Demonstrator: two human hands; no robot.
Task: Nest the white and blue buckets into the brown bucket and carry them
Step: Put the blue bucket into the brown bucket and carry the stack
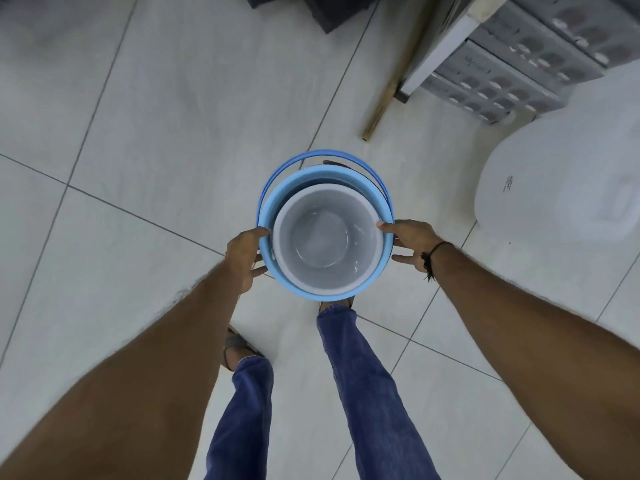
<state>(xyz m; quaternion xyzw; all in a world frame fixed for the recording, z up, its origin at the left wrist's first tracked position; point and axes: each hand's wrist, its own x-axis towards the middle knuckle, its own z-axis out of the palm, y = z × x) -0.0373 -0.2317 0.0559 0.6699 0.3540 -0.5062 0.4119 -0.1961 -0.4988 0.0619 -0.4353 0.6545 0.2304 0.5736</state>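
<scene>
L hand (246, 256) + R hand (410, 242) clasp blue bucket (268, 251) sides | white bucket (327, 237) nested inside | brown bucket (337, 164) barely visible far side | keep level, grip even.

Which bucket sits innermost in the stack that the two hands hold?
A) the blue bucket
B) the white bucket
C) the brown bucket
B: the white bucket sits inside the blue bucket, whose rim rings it; the left hand and right hand grip the blue rim on either side.
</scene>
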